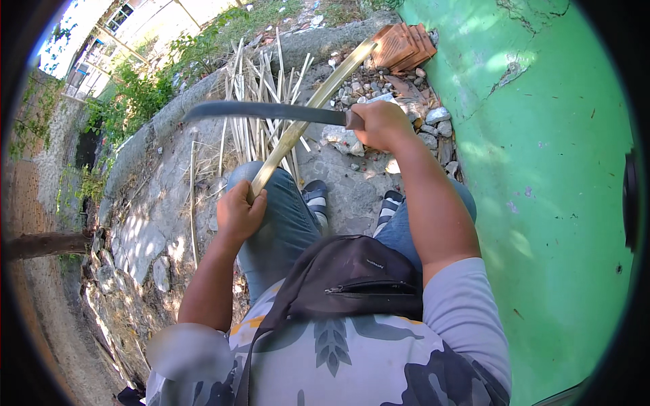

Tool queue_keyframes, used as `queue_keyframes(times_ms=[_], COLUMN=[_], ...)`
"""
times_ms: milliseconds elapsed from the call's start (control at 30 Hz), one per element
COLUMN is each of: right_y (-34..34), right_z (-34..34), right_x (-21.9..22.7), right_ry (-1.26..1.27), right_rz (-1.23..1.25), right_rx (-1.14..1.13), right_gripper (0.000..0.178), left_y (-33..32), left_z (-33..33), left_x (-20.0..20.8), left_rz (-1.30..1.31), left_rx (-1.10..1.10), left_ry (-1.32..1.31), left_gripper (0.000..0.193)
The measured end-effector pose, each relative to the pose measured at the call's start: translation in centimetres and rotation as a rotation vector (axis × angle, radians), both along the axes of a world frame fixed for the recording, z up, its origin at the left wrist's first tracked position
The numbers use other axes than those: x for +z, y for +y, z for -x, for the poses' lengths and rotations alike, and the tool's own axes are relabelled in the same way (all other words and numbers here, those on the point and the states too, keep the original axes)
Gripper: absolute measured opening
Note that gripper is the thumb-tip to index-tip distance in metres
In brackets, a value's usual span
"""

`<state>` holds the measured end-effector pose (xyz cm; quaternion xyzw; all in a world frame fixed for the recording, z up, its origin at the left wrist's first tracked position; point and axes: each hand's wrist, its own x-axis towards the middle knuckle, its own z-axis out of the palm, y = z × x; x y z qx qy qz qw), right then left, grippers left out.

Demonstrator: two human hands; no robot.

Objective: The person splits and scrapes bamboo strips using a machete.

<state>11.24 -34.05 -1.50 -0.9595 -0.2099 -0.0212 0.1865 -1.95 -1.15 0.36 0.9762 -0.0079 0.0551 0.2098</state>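
My left hand point(238, 213) is closed round the near end of a long pale strip point(332, 82), which looks like split bamboo or a palm stalk. The strip slants away from me, up to the right, over my left knee. In my right hand point(386, 125) is the handle of a machete point(271, 111), its long dark blade pointing left. The blade lies across the strip about midway; I cannot tell whether it touches. Beyond my left knee, a loose pile of thin pale sticks point(254, 101) lies on the ground.
Stacked orange clay tiles point(403, 47) sit by the strip's far end. Stones and rubble point(428, 125) run along the green surface point(542, 203) at right. A low concrete kerb point(135, 142) curves around the left, with green plants point(139, 95) behind. A black waist bag point(352, 274) rests on my lap.
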Motion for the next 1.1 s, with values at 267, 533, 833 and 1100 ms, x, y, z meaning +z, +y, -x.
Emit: queue_keyframes(times_ms=[267,533,833,1100], right_y=[-0.5,-3.2,0.0,-2.5], right_z=[-0.2,-1.2,0.2,-1.0], right_x=[-0.7,-2.3,1.0,-1.0], right_ry=[0.109,0.031,-0.073,-0.126], right_rz=[-0.387,-0.373,-0.188,-0.483], right_rx=[-0.170,-0.251,-0.013,-0.321], right_gripper=[0.022,0.021,0.017,0.018], left_y=[0.1,-0.2,0.4,0.4], left_z=[-0.1,-0.2,0.1,-0.4], left_x=[-1.0,-0.7,-0.9,-0.3], left_rz=[0.026,0.026,0.063,0.089], left_rx=[0.000,-0.020,0.021,-0.019], left_ry=[-0.068,-0.019,-0.024,0.006], left_gripper=[0.032,0.031,0.026,0.028])
